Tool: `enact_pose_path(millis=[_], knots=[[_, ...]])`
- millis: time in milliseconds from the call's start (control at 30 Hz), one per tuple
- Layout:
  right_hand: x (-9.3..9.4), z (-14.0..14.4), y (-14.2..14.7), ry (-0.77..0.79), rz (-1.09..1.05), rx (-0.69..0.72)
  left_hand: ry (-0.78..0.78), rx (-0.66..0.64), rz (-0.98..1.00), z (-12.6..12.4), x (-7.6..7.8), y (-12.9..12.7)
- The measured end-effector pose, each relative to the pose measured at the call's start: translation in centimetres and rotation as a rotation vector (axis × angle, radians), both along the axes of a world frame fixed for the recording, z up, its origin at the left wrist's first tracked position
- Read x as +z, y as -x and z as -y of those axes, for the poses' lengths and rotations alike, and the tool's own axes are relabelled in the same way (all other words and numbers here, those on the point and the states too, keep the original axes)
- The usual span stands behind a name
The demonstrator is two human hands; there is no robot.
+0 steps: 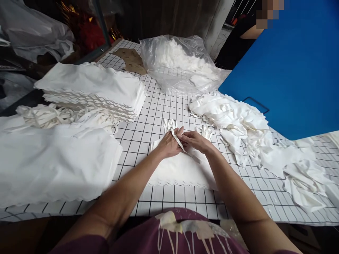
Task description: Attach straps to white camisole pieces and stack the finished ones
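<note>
A small white cloth piece (pixel 182 169) with a scalloped front edge lies flat in front of me on the white gridded table (pixel 148 130). My left hand (pixel 171 143) rests on its far end and pinches a narrow white strip (pixel 178 141) that runs over my fingers. My right hand (pixel 194 139) meets it from the right, fingertips on the same strip. The far end of the cloth (pixel 169 124) is gathered into folds just beyond my fingers.
A tall stack of white cut pieces (pixel 92 88) and a bundle of strips (pixel 58 116) lie at the left, a big folded white cloth (pixel 53 162) nearer. A plastic bag of scraps (pixel 180 63) sits at the back, loose white pieces (pixel 238 123) at the right, a blue board (pixel 291 67) beyond.
</note>
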State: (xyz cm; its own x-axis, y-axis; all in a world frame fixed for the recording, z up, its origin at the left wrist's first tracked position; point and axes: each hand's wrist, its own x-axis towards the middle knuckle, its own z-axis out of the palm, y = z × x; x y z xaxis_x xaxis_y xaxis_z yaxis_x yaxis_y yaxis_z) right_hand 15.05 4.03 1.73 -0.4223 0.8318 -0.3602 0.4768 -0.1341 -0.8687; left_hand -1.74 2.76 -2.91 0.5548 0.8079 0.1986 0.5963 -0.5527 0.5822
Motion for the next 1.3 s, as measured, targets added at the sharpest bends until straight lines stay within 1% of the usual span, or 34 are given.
enact_pose_path(millis=[100, 167, 333, 400, 467, 600, 700, 767, 833, 900, 967, 1000, 1067, 1133, 1167, 1200, 1233, 1300], knots=[[0.2, 1.0, -0.3, -0.009, 0.006, 0.052, 0.032, -0.003, 0.006, 0.0, 0.0, 0.2], [0.9, 1.7, -0.6, -0.011, 0.019, 0.132, 0.060, -0.008, -0.001, 0.0, 0.1, 0.4], [3.7, 3.6, -1.8, 0.064, -0.130, 0.300, 0.083, -0.019, 0.022, -0.2, 0.0, 0.5], [4.7, 4.4, -2.9, 0.082, -0.157, 0.384, 0.098, 0.001, 0.029, -0.4, 0.1, 0.4], [5.4, 5.2, -4.3, 0.089, -0.162, 0.456, 0.108, 0.015, 0.033, -0.4, 0.2, 0.4], [5.5, 6.2, -6.9, 0.085, -0.187, 0.513, 0.138, 0.008, 0.089, -0.4, 0.7, 0.6], [5.3, 6.2, -7.5, 0.069, -0.263, 0.524, 0.218, 0.009, 0.206, -0.5, 1.0, 0.9], [5.3, 5.5, -7.2, 0.003, -0.307, 0.474, 0.334, 0.003, 0.347, -0.8, 1.1, 1.1], [5.4, 4.4, -6.4, -0.098, -0.341, 0.389, 0.496, -0.011, 0.532, -1.3, 1.1, 1.5], [5.1, 3.1, -5.2, -0.166, -0.374, 0.270, 0.625, -0.011, 0.697, -1.8, 1.2, 1.9], [4.2, 1.7, -3.9, -0.152, -0.396, 0.119, 0.676, 0.022, 0.793, -2.2, 1.3, 2.2], [3.5, 1.1, -3.3, -0.122, -0.407, 0.035, 0.669, 0.063, 0.814, -2.3, 1.4, 2.3], [1.8, 0.1, -2.1, -0.052, -0.429, -0.119, 0.599, 0.210, 0.802, -2.2, 1.6, 2.4], [0.0, -0.4, -1.1, -0.008, -0.451, -0.226, 0.458, 0.376, 0.728, -1.9, 1.8, 2.2], [-0.7, -0.6, -0.8, -0.002, -0.462, -0.257, 0.384, 0.428, 0.687, -1.7, 1.9, 2.1], [-1.3, -0.6, -0.5, -0.007, -0.469, -0.274, 0.330, 0.443, 0.655, -1.5, 2.1, 2.0], [-1.7, -0.6, -0.4, -0.020, -0.474, -0.280, 0.308, 0.421, 0.635, -1.3, 2.3, 1.8], [-2.2, -0.6, -0.3, -0.051, -0.477, -0.279, 0.341, 0.317, 0.630, -0.9, 2.7, 1.5]])
